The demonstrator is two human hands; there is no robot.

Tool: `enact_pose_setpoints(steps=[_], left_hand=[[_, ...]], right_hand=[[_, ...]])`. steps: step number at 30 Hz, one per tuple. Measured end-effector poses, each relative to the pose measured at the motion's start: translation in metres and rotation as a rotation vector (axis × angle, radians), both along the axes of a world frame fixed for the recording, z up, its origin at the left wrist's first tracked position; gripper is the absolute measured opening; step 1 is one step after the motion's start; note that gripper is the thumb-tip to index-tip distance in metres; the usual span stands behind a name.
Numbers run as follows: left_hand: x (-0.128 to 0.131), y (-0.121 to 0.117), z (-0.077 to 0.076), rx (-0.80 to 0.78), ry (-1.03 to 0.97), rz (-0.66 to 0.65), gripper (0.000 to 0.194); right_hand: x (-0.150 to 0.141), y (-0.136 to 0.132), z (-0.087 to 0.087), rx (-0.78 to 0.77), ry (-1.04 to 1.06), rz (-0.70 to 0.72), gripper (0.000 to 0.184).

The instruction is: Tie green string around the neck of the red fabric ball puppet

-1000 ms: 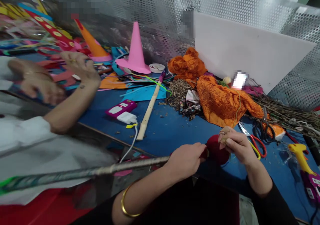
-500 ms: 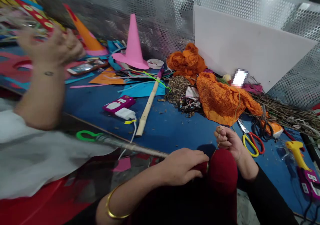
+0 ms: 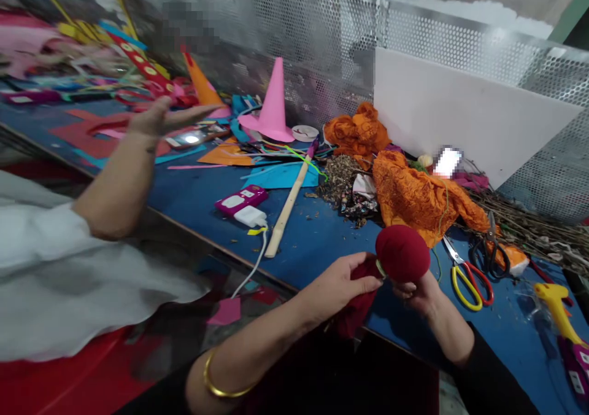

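A round dark red cloth ball [image 3: 403, 253] with a gathered neck is in front of me, over the table's near edge. My left hand [image 3: 343, 286] is closed around the cloth just below the ball. Loose dark red cloth [image 3: 354, 317] hangs under that hand. A pale green thread band [image 3: 380, 268] circles the neck at my left fingertips. My right hand [image 3: 421, 295] is behind and under the ball, fingers curled and partly hidden. A thin green thread [image 3: 438, 261] runs from the orange cloth [image 3: 409, 188] down towards my right hand; its end at the fingers is hidden.
Scissors with red and yellow handles [image 3: 472, 283], black scissors [image 3: 492, 252] and a yellow-purple glue gun [image 3: 554, 307] lie to the right. Ahead are a wooden stick [image 3: 289, 209], a purple device [image 3: 242, 200] and a pink paper hat [image 3: 271, 111]. A co-worker's arm [image 3: 119, 182] reaches in from the left.
The red ball has tipped upward, and my right hand has passed from above it to behind and under it. The long wrapped stick that pointed left is out of sight. The co-worker's hand has moved.
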State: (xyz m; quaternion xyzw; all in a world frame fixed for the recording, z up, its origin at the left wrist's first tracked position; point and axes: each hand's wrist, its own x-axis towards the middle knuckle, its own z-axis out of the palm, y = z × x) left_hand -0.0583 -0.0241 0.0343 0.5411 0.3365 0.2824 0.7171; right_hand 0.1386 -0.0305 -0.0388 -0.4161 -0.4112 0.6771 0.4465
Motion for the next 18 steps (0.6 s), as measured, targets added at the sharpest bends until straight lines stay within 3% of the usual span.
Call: enact_pose_setpoints(steps=[3, 5, 9, 12, 18], left_hand=[[-0.003, 0.004, -0.008, -0.071, -0.026, 0.13, 0.044], [-0.005, 0.006, -0.013, -0.13, -0.025, 0.181, 0.047], [-0.006, 0.008, -0.022, -0.213, -0.06, 0.229, 0.051], [-0.001, 0.007, -0.027, -0.201, -0.097, 0.217, 0.049], [0.01, 0.004, -0.036, -0.089, -0.053, 0.204, 0.042]], right_hand=[[-0.009, -0.003, 0.006, -0.055, 0.079, -0.026, 0.033], [-0.016, -0.009, 0.01, -0.021, 0.137, -0.131, 0.033], [-0.026, -0.026, 0.017, 0.401, 0.1, -0.324, 0.034], [-0.026, -0.033, 0.021, 0.619, 0.063, -0.242, 0.035], [-0.027, -0.031, 0.026, 0.518, 0.197, -0.138, 0.034]])
